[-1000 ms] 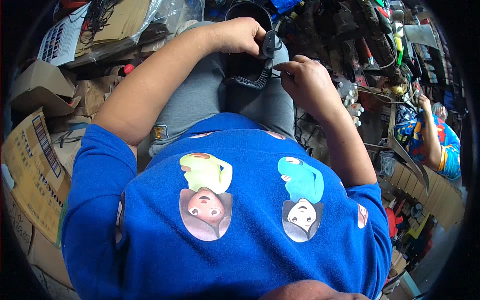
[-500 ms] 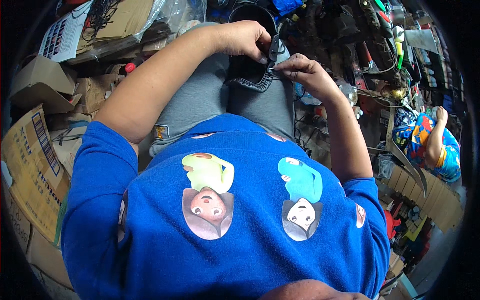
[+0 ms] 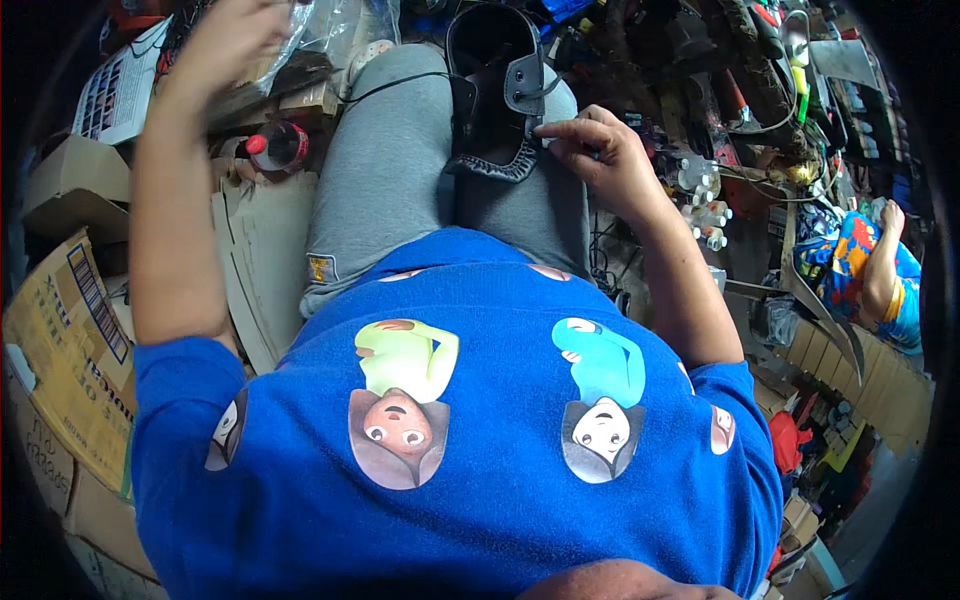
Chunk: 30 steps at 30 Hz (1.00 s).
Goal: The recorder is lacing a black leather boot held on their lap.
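Note:
A black leather shoe upper point(image 3: 491, 155) with a row of stitches along its curved near edge lies across my lap, its collar toward the far side. An eyelet flap point(image 3: 523, 84) stands at its right side. A thin black cord point(image 3: 395, 86) runs from the upper leftward over my left knee. My right hand point(image 3: 605, 150) is at the right end of the stitched edge, thumb and forefinger closed in a pinch; what sits between the fingertips is too small to make out. My left hand point(image 3: 235, 45) is raised at the far left, away from the upper, its fingers smeared by motion.
A red-capped bottle point(image 3: 275, 148) lies left of my leg, beside flat cardboard point(image 3: 262, 260) and boxes point(image 3: 80, 190). Clear plastic bottles point(image 3: 706, 205) and hand tools clutter the right. Another person's arm point(image 3: 881, 265) and colourful clothing show at far right.
My left hand has left the shoe upper and swung out to the far left. The cord now stretches over my left knee. My right hand stays beside the stitched edge.

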{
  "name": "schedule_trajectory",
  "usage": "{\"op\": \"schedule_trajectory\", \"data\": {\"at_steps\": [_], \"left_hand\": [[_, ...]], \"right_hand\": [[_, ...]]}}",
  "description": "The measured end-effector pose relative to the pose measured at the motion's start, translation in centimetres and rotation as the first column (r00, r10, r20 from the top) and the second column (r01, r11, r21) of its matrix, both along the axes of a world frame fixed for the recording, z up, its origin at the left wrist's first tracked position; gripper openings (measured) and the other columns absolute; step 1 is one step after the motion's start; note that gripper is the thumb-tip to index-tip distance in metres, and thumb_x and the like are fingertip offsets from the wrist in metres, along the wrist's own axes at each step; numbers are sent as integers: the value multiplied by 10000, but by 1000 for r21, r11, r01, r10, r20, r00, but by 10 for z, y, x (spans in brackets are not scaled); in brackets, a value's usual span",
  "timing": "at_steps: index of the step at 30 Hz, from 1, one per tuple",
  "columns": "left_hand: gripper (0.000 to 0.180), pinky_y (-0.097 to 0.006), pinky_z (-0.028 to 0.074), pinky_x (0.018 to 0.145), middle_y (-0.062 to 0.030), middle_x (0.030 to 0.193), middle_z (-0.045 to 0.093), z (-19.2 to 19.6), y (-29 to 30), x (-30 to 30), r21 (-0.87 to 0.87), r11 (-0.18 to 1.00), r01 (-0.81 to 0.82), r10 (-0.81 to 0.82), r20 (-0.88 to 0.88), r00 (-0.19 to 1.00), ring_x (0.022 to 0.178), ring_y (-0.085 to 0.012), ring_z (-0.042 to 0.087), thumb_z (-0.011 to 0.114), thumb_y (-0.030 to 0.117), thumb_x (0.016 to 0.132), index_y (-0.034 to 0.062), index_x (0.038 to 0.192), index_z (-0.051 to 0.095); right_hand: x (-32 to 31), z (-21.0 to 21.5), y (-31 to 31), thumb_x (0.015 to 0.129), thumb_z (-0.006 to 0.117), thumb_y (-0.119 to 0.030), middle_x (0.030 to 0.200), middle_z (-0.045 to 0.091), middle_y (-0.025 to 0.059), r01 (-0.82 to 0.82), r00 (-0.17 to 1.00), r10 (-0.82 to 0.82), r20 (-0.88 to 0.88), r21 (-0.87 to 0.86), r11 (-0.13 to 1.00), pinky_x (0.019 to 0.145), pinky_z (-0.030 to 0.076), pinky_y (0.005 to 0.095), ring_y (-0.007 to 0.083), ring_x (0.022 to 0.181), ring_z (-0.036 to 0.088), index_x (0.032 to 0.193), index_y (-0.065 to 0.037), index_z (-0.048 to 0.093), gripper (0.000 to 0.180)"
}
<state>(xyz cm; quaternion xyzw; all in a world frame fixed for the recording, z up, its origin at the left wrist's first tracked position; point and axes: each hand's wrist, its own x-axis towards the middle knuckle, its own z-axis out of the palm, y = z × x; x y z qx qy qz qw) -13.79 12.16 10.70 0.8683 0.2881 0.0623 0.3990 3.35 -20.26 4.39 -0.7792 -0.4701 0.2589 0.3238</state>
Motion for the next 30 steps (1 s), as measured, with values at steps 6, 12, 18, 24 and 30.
{"op": "schedule_trajectory", "data": {"at_steps": [6, 12, 18, 24, 30], "left_hand": [[337, -234, 453, 768, -17, 844, 602, -9, 110, -98, 151, 960, -234, 199, 215, 956, 806, -89, 559, 426, 121, 933, 155, 1218, 602], [579, -252, 491, 785, -91, 1051, 513, -66, 18, -72, 361, 930, -75, 19, 154, 988, 844, -158, 581, 381, -121, 761, 119, 1254, 567], [148, -341, 433, 749, -68, 803, 578, -75, -122, -21, 384, 860, 337, -424, 167, 890, 807, -244, 581, 669, 77, 749, 81, 895, 690], [169, -342, 380, 760, -34, 775, 528, -89, -131, 8, 458, 857, 236, -389, 274, 880, 802, -210, 546, 675, 96, 737, 168, 887, 709], [205, -335, 355, 777, 1, 784, 511, -97, -124, 18, 389, 864, 320, -445, 292, 847, 831, -190, 524, 676, 104, 744, 215, 911, 720]], "right_hand": [[-19, -10, -8, 768, 653, -69, 747, 538, 75, -20, 962, -1, 273, 74, 997, 683, 450, 351, 243, 723, 566, 1037, -179, 695, 294], [-34, -13, -11, 786, 612, -91, 760, 534, 45, -76, 856, 30, 517, 68, 995, 788, 403, 375, 222, 763, 551, 1109, -192, 662, 342], [-41, -12, -11, 797, 592, -97, 773, 535, 39, -92, 792, 63, 608, 17, 996, 825, 392, 387, 213, 799, 553, 1149, -173, 640, 364], [-26, -10, -8, 736, 569, 45, 792, 545, 72, 31, 996, -32, 85, 11, 999, 771, 460, 302, 225, 745, 577, 1077, -162, 694, 418], [12, -17, -5, 724, 487, 109, 888, 520, 37, -57, 974, 53, -221, -12, 998, 808, 439, 240, 137, 847, 536, 1102, -157, 690, 504]]}}
